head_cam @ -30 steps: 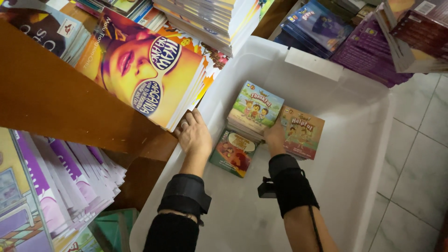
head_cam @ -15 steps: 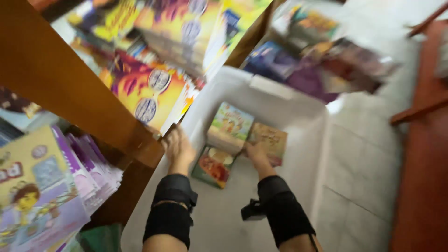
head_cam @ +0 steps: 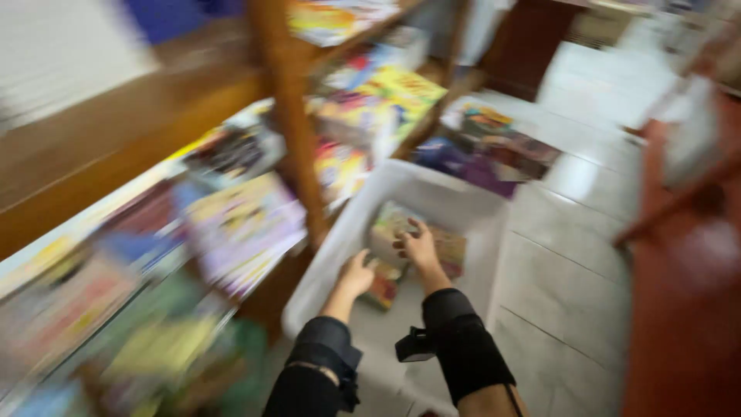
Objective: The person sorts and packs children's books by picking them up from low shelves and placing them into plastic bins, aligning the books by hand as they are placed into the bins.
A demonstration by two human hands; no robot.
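Books (head_cam: 394,232) lie in a white bin (head_cam: 494,232), under the right hand (head_cam: 419,245), whose fingers are spread flat on a cover. The left hand (head_cam: 356,274) rests beside them, grip blurred. Books could slide if pressed unevenly.

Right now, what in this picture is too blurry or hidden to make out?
Head view, blurred by camera motion:
- Covers of the books in the white bin: only smeared colours.
- Right hand lies on the books; whether it grips one is unclear.
- Left hand: its fingers blur into the book beneath.
- Shelf stacks: individual items indistinct.
- Red object at right: unidentifiable.
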